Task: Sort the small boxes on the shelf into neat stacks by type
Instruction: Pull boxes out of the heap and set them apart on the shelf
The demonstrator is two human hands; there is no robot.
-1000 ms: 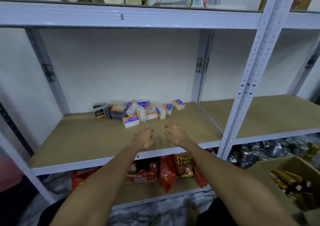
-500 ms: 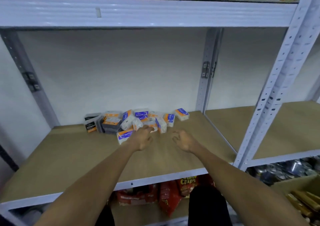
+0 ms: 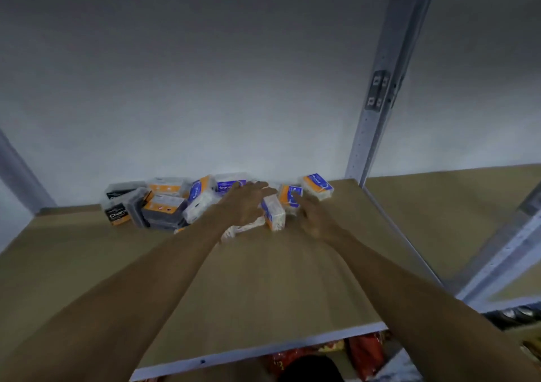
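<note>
A jumble of small boxes lies against the back wall of the brown shelf board (image 3: 263, 288). Black charcoal boxes (image 3: 118, 211) are at the left, with dark boxes with orange labels (image 3: 164, 208) beside them. White boxes with blue and orange labels (image 3: 199, 197) fill the middle and right; one (image 3: 317, 187) sits apart at the far right. My left hand (image 3: 246, 203) lies over the middle of the pile with fingers stretched out, hiding boxes beneath it. My right hand (image 3: 311, 214) reaches toward a white box (image 3: 289, 195), fingers extended, just short of it. Another white box (image 3: 273, 213) stands between my hands.
A grey metal upright (image 3: 377, 100) stands at the back right of the pile and another upright (image 3: 503, 252) at the front right. A second shelf board (image 3: 456, 206) continues to the right. Red snack bags (image 3: 363, 355) lie on the shelf below.
Both hands have moved forward from the open board to the pile; the left one now covers boxes. The camera has come closer and lower toward the shelf.
</note>
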